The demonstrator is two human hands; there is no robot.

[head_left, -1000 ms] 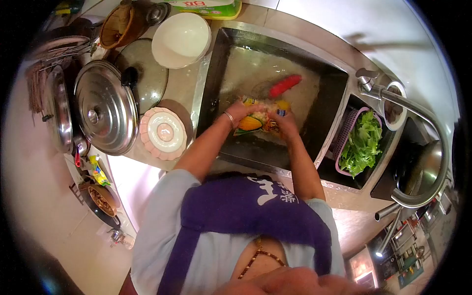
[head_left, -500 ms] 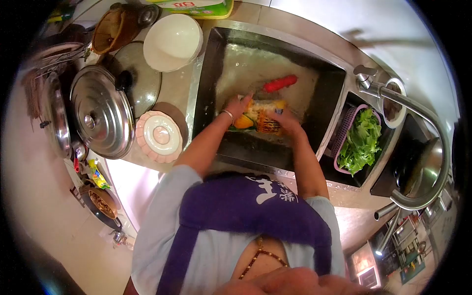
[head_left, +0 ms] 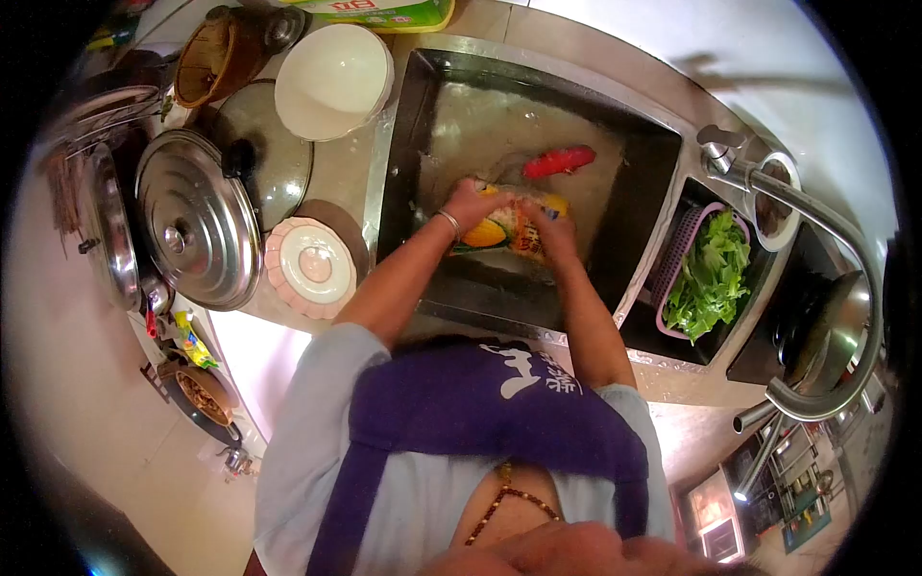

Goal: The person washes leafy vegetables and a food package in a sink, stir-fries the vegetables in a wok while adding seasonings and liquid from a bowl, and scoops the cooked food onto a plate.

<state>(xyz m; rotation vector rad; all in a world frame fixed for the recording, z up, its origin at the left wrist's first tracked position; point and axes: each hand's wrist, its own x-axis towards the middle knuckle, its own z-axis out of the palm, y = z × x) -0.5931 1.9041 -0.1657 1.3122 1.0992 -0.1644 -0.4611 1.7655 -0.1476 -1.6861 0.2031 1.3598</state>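
Note:
Low over the large sink basin point(head_left: 480, 298), my left hand point(head_left: 471, 207) grips the left upper part of a yellow printed plastic food bag point(head_left: 495, 230). Fingers of my right hand point(head_left: 555, 235) are closed on the bag's right side. Pale contents show near its top, and a yellow-orange picture is printed on its front; the exact food inside I cannot make out. Just beyond the bag lies a red, sausage-shaped thing point(head_left: 559, 161) in the wet basin, apart from both hands.
Right of the basin, a pink basket point(head_left: 669, 269) of leafy greens point(head_left: 709, 278) sits in a smaller sink under a curved faucet point(head_left: 855, 240). On the left counter stand a white bowl point(head_left: 334, 82), a pink-rimmed dish point(head_left: 309, 267) and a steel lid point(head_left: 197, 221).
Both hands have shifted slightly on the bag, my right hand closer to its top. The red thing appears a little further right; the whole view has also shifted slightly.

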